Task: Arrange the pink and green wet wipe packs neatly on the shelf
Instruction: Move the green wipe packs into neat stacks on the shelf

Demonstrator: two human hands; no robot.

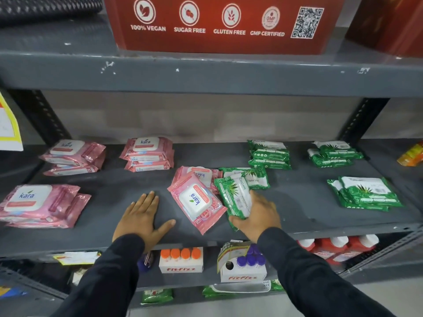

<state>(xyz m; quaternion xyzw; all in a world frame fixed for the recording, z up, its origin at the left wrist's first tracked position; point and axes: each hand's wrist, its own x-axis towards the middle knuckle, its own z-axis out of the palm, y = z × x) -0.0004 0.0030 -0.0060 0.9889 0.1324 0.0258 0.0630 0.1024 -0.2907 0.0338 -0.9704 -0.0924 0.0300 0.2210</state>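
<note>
On the grey shelf (114, 179), pink packs sit in stacks at front left (39, 204), back left (73, 156) and back middle (147, 154). Green packs are stacked at back middle-right (270, 154), back right (334, 153) and front right (366, 194). In the middle lies a loose jumble: a skewed pink pack (196, 202) over another pink one (201, 173), and a green pack (254, 177) behind. My right hand (256, 216) grips a tilted green pack (235, 195). Beside the skewed pink pack, my left hand (142, 218) rests flat on the shelf, fingers apart.
A red carton (224, 24) stands on the shelf above. Below are fitfizz boxes with orange (180, 259) and purple caps (245, 268), and red bottles (338, 245). An orange packet (412, 154) lies at the far right. Slotted uprights (364, 117) frame the bay.
</note>
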